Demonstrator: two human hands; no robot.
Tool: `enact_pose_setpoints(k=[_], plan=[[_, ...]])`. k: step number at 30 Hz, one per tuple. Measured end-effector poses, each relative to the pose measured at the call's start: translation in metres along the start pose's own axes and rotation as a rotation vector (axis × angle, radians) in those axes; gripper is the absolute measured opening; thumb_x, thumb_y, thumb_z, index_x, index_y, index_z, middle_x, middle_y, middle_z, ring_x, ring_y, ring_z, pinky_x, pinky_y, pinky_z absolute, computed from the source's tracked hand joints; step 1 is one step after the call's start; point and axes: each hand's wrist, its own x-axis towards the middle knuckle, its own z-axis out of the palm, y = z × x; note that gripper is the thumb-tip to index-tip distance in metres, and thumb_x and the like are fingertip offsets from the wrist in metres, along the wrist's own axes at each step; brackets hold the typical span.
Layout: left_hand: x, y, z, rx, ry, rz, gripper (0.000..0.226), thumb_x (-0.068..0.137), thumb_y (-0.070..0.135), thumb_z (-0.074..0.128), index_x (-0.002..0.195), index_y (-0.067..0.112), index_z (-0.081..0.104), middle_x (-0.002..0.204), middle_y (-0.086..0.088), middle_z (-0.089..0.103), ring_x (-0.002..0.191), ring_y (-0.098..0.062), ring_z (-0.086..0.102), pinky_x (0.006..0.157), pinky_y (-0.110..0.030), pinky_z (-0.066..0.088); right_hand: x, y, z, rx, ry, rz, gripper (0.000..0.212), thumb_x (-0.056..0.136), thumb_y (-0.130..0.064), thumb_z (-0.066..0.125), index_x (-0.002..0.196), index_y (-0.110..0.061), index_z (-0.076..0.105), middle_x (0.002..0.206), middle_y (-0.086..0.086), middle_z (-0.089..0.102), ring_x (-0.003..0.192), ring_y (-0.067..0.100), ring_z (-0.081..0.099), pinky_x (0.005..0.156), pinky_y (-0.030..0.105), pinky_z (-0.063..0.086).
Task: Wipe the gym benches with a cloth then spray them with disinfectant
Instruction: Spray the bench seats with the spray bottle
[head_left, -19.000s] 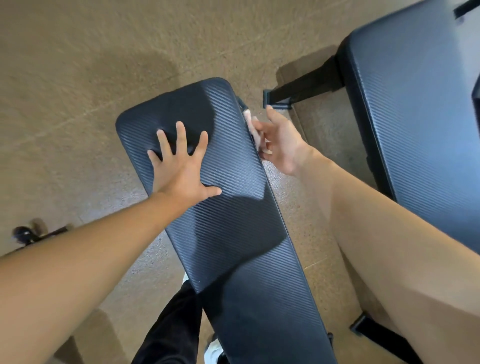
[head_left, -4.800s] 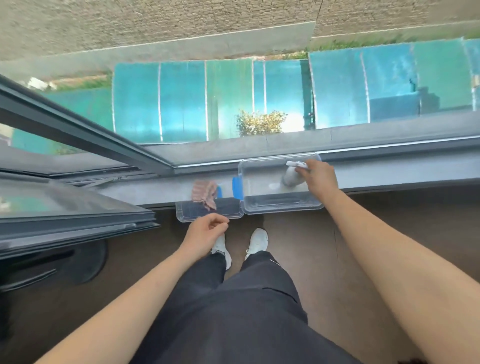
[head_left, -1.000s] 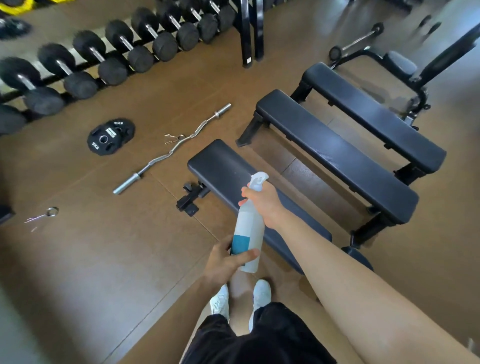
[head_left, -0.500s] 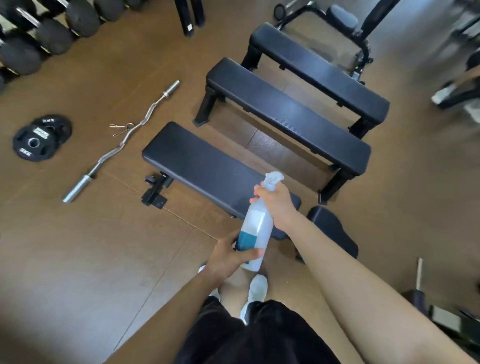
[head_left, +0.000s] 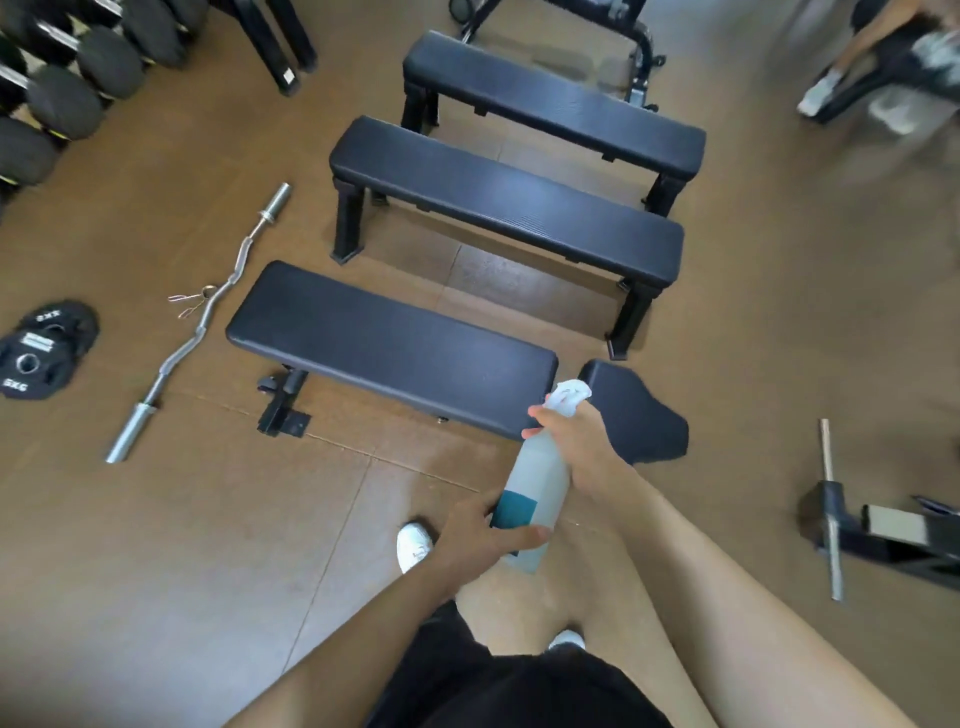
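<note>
The brown floor (head_left: 156, 545) fills most of the view. Three long black benches stand on it side by side. The near bench (head_left: 389, 343) is low and flat. The middle bench (head_left: 498, 197) and the far bench (head_left: 550, 109) stand higher on black legs. A small black seat pad (head_left: 634, 410) sits just beside the right end of the near bench.

A bent silver bar (head_left: 202, 322) lies on the floor to the left. Black weight plates (head_left: 41, 348) lie near it.

The spray bottle (head_left: 540, 467) is held up in the air, tilted, just in front of the near bench's right end. Its body is pale and see-through. It has a white spray top and a blue-green label low down.

The right hand (head_left: 576, 441) is wrapped round the bottle's neck. The left hand (head_left: 478, 535) is curled round the bottle at the label, with the thumb across the front.

The right hand hides the trigger, so I cannot tell if a finger is on it. The dumbbells (head_left: 62, 98) are cut off at the left edge. The top right corner is too blurry to make out well.
</note>
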Motion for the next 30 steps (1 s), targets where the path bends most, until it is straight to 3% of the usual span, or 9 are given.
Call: enact_pose_setpoints(k=[3, 9, 12, 15, 17, 20, 24, 27, 30], plan=[[-0.006, -0.011, 0.042, 0.03, -0.016, -0.009, 0.04, 0.082, 0.031, 0.085, 0.113, 0.035, 0.06, 0.114, 0.01, 0.068, 0.101, -0.007, 0.067, 0.073, -0.018, 0.057, -0.01, 0.021, -0.043, 0.064, 0.013, -0.028, 0.016, 0.09, -0.009, 0.073, 0.1, -0.006, 0.062, 0.086, 0.01, 0.071, 0.069, 0.029, 0.074, 0.071, 0.043, 0.058], [-0.022, -0.027, 0.137, 0.138, -0.052, -0.037, 0.028, 0.081, 0.02, 0.087, 0.098, 0.033, 0.068, 0.092, 0.013, 0.071, 0.072, 0.012, 0.064, 0.07, -0.016, 0.055, -0.038, 0.064, -0.145, 0.152, 0.037, -0.107, 0.014, 0.094, -0.001, 0.066, 0.091, -0.005, 0.053, 0.079, 0.01, 0.06, 0.059, 0.025, 0.069, 0.057, 0.03, 0.056], [-0.029, -0.034, 0.184, 0.148, -0.056, -0.023, 0.033, 0.076, 0.028, 0.089, 0.105, 0.027, 0.073, 0.102, 0.001, 0.075, 0.089, -0.004, 0.07, 0.076, -0.018, 0.052, -0.057, 0.08, -0.203, 0.26, -0.024, -0.123, 0.019, 0.096, -0.019, 0.07, 0.101, -0.01, 0.053, 0.09, 0.004, 0.063, 0.084, 0.027, 0.076, 0.07, 0.035, 0.06], [-0.034, -0.038, 0.229, 0.151, -0.052, -0.015, 0.044, 0.07, 0.041, 0.091, 0.11, 0.03, 0.074, 0.109, 0.001, 0.075, 0.103, -0.02, 0.07, 0.083, -0.028, 0.054, -0.084, 0.101, -0.261, 0.333, -0.143, -0.076, 0.056, 0.085, -0.042, 0.08, 0.126, -0.014, 0.056, 0.108, 0.005, 0.069, 0.104, 0.025, 0.071, 0.097, 0.049, 0.054], [-0.037, -0.037, 0.257, 0.13, -0.057, -0.006, 0.044, 0.074, 0.04, 0.09, 0.113, 0.03, 0.073, 0.108, 0.004, 0.075, 0.101, -0.017, 0.071, 0.084, -0.029, 0.057, -0.106, 0.121, -0.291, 0.325, -0.262, -0.054, 0.066, 0.082, -0.043, 0.081, 0.133, -0.01, 0.054, 0.112, 0.009, 0.071, 0.105, 0.028, 0.07, 0.099, 0.053, 0.052], [-0.039, -0.033, 0.289, 0.149, -0.11, 0.016, 0.05, 0.075, 0.045, 0.086, 0.121, 0.032, 0.069, 0.114, 0.006, 0.075, 0.108, -0.018, 0.07, 0.094, -0.038, 0.059, -0.131, 0.147, -0.322, 0.324, -0.346, -0.02, 0.055, 0.088, -0.034, 0.077, 0.134, -0.013, 0.056, 0.123, 0.015, 0.071, 0.112, 0.035, 0.069, 0.099, 0.055, 0.054], [-0.034, -0.019, 0.311, 0.123, -0.113, 0.007, 0.05, 0.071, 0.047, 0.078, 0.115, 0.026, 0.072, 0.11, 0.001, 0.076, 0.107, -0.017, 0.07, 0.092, -0.03, 0.056, -0.134, 0.153, -0.352, 0.408, -0.299, -0.101, 0.057, 0.086, -0.027, 0.08, 0.136, -0.013, 0.056, 0.124, 0.017, 0.069, 0.114, 0.036, 0.068, 0.095, 0.051, 0.056], [-0.016, 0.0, 0.309, 0.115, 0.097, 0.089, 0.039, 0.074, 0.047, 0.074, 0.104, 0.021, 0.076, 0.106, 0.003, 0.074, 0.11, -0.023, 0.067, 0.097, -0.04, 0.055, -0.123, 0.152, -0.366, 0.203, -0.145, -0.203, 0.069, 0.066, -0.034, 0.09, 0.128, -0.02, 0.061, 0.118, 0.005, 0.073, 0.111, 0.028, 0.069, 0.096, 0.05, 0.057], [0.012, 0.027, 0.306, 0.147, 0.114, 0.175, 0.027, 0.093, 0.033, 0.073, 0.118, 0.021, 0.071, 0.117, 0.002, 0.071, 0.114, -0.02, 0.066, 0.097, -0.039, 0.057, -0.11, 0.152, -0.372, -0.009, -0.073, -0.265, 0.067, 0.062, -0.034, 0.093, 0.121, -0.027, 0.063, 0.113, -0.004, 0.073, 0.104, 0.019, 0.07, 0.089, 0.043, 0.06]])
